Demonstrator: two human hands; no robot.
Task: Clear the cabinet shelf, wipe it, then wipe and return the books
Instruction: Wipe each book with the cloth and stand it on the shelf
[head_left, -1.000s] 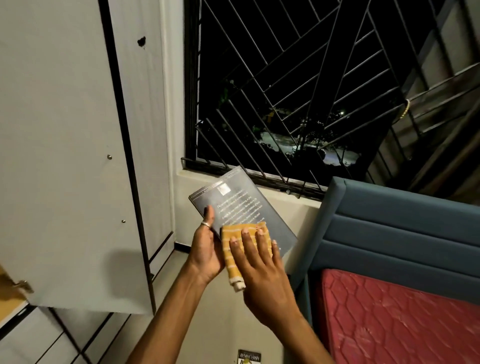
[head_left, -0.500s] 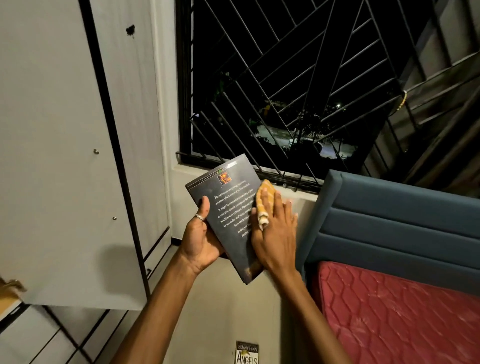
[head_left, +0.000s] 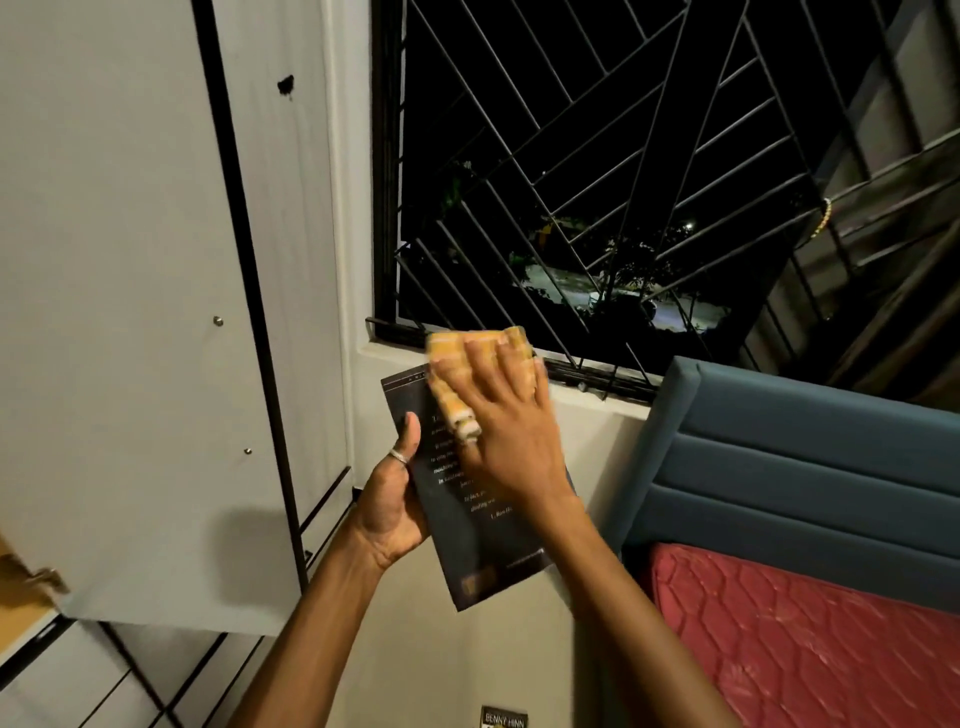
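A dark grey book (head_left: 470, 545) with white text on its back cover is held up in front of the window sill. My left hand (head_left: 390, 499) grips its left edge, thumb on the cover, a ring on that thumb. My right hand (head_left: 501, 415) lies flat on the cover's upper part and presses a folded yellow-and-white cloth (head_left: 457, 379) against the book, fingers straight. The cloth covers the book's top edge.
A white cabinet door (head_left: 130, 312) stands open on the left. A barred window (head_left: 597, 182) is behind the book. A blue padded headboard (head_left: 805, 457) and a red mattress (head_left: 810, 639) fill the right. Another book (head_left: 503, 718) lies low at the bottom edge.
My right hand has slid the cloth up the cover from its lower part to its top edge. The book has turned more upright in my left hand.
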